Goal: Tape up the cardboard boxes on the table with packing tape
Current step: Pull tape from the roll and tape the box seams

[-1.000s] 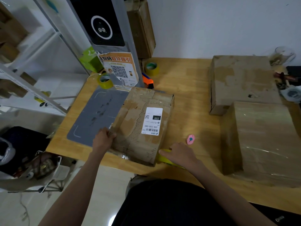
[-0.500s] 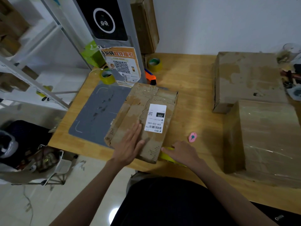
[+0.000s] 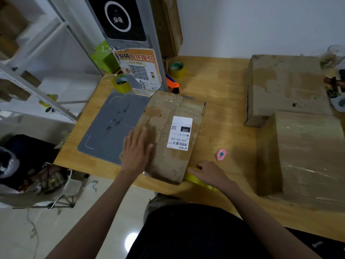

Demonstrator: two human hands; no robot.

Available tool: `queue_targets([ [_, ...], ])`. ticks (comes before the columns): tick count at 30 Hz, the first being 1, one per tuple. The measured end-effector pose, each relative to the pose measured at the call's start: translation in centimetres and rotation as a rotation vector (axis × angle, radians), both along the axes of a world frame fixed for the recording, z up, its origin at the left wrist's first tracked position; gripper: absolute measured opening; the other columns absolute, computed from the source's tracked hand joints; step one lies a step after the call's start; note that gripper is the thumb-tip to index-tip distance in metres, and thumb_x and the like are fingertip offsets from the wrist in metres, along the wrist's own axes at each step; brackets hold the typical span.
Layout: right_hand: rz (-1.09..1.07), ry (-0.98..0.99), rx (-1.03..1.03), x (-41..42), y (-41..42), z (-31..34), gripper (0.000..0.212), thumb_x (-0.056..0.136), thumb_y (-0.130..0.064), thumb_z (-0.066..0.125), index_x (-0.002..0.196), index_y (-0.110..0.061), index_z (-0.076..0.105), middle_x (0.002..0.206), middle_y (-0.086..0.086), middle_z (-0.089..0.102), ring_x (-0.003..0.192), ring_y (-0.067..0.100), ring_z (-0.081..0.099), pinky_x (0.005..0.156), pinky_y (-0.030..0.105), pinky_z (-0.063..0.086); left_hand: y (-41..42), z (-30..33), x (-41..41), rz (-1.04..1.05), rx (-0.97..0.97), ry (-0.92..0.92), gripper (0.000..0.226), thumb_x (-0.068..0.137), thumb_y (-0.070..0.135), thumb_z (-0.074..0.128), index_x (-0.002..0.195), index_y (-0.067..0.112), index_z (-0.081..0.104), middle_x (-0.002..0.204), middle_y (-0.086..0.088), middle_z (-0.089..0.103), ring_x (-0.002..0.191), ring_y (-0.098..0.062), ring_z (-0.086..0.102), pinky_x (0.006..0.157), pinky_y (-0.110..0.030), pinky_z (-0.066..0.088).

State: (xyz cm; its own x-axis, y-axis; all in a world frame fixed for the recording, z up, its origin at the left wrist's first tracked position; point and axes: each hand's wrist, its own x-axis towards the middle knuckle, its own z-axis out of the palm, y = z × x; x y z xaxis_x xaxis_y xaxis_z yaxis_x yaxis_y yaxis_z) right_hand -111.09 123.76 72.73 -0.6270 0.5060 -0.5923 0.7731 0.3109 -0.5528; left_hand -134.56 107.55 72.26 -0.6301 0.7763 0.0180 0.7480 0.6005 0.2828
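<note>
Cardboard box (image 3: 168, 135), left hand (image 3: 137, 152) flat on top

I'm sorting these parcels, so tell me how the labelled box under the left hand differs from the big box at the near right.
The labelled box carries a white shipping label; the big box shows none. The labelled box is smaller and flatter, the big box taller and bulkier. The left hand rests flat on the labelled box; nothing touches the big box. Both are worn brown cardboard on the wooden table.

A light wooden tabletop (image 3: 220, 85) stands against a plain white wall (image 3: 252, 25). To its left, a white metal shelving rack (image 3: 37, 85) rises over a glossy pale tiled floor (image 3: 104, 217) reflecting one lamp.
</note>
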Motion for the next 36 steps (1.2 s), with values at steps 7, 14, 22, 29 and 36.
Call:
queue_targets([
  [7,0.044,0.095,-0.076,0.8,1.4,-2.2,0.05,0.091,-0.05,0.062,0.061,-0.015,0.041,0.061,0.003,0.041,0.058,0.016,0.039,0.06,0.035,0.027,1.1,0.9,-5.9,0.355,-0.161,-0.465,0.084,0.09,0.071,0.048,0.144,0.006,0.042,0.139,-0.022,0.053,0.125,-0.042,0.052,0.099,-0.051,0.044],
  [14,0.028,0.234,-0.305,2.6,1.6,-1.8,0.036,0.08,-0.055,0.078,0.093,-0.022,0.07,0.087,-0.002,0.069,0.077,0.007,0.059,0.07,0.027,0.044,0.7,-0.1,-6.5,0.41,-0.097,-0.602,0.078,0.096,0.064,0.048,0.135,-0.003,0.055,0.136,-0.023,0.056,0.124,-0.041,0.054,0.105,-0.05,0.044],
  [22,0.198,0.209,-0.152,6.1,2.5,-3.7,0.069,0.061,-0.038,0.095,0.115,-0.034,0.051,0.118,-0.009,0.044,0.106,0.007,0.048,0.082,0.01,0.038,0.2,-0.6,-7.0,0.414,-0.027,-0.689,0.069,0.094,0.066,0.051,0.111,0.001,0.066,0.1,-0.014,0.065,0.101,-0.036,0.063,0.081,-0.042,0.05],
  [29,-0.179,0.34,-0.351,7.6,-0.2,-4.7,0.055,0.076,-0.017,0.087,0.118,-0.026,0.054,0.123,-0.003,0.055,0.111,0.019,0.056,0.088,0.037,0.054,-0.4,-0.3,-7.4,0.384,0.005,-0.792,0.094,0.079,0.085,0.048,0.137,0.011,0.058,0.132,-0.016,0.062,0.117,-0.036,0.06,0.1,-0.055,0.051],
  [36,-0.276,0.384,-0.302,8.3,-1.0,-3.7,0.04,0.082,0.002,0.076,0.109,-0.02,0.056,0.112,0.003,0.061,0.105,0.018,0.06,0.078,0.021,0.052,0.0,-0.1,-6.9,0.375,0.003,-0.771,0.096,0.077,0.081,0.047,0.141,0.011,0.055,0.141,-0.019,0.056,0.126,-0.039,0.054,0.107,-0.056,0.045],
])
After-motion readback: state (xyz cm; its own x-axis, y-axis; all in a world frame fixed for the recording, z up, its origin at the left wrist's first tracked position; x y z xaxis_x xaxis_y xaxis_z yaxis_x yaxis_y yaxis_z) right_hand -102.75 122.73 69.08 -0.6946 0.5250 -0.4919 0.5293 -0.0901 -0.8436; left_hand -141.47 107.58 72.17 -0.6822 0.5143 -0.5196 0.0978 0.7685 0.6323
